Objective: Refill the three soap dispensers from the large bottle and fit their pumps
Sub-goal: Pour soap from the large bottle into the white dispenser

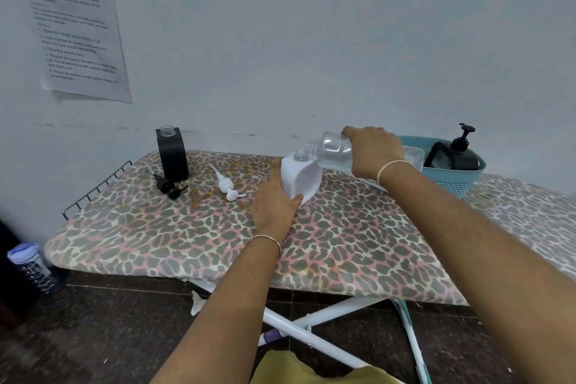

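Left hand [274, 203]: I see it wrapped around the near side of the white dispenser [301, 178], thumb against its lower edge, steadying it on the board [343, 243].
Right hand [372, 150]: closed around the clear bottle [333, 151], which I hold tipped almost flat, its open neck just above the white dispenser's mouth.
Bottle contents: clear liquid pooled along the lower side.
Black dispenser [173, 154]: upright and uncapped at the far left of the board, well apart from my hands.
Black pump [168, 188]: lying just in front of it.
White pump [226, 185]: lying between the two dispensers.
Basket [461, 178]: teal, behind my right wrist, holding a third dispenser [461, 151] with its pump fitted.
Writing: a sheet [74, 28] on the wall; I can read "Open the large bag", the rest is blurred.
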Demonstrator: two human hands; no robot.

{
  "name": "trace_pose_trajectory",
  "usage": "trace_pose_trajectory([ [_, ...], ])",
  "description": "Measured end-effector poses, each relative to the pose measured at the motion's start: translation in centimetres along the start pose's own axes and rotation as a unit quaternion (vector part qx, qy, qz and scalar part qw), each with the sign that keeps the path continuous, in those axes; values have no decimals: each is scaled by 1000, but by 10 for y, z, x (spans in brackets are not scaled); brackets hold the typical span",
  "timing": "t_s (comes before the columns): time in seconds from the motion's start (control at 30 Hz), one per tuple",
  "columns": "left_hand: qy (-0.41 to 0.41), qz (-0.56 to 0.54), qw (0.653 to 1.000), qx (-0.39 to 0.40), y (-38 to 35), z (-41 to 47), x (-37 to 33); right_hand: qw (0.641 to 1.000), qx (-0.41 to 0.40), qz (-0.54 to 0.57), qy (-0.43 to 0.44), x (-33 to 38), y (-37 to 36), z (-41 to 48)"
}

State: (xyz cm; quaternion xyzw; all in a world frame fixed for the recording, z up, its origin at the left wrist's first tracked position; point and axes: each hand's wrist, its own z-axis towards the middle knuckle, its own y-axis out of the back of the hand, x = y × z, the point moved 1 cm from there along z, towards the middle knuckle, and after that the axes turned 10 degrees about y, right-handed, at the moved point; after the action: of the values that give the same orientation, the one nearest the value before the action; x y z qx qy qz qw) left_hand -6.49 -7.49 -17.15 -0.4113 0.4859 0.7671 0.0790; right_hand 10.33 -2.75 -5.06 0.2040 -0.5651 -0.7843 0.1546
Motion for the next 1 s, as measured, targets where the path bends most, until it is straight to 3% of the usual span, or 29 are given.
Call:
trace_pose_trajectory([
  [1.0,-14,-4,1000,4,0,0,1,999,49,-2,-8,5,17,6],
])
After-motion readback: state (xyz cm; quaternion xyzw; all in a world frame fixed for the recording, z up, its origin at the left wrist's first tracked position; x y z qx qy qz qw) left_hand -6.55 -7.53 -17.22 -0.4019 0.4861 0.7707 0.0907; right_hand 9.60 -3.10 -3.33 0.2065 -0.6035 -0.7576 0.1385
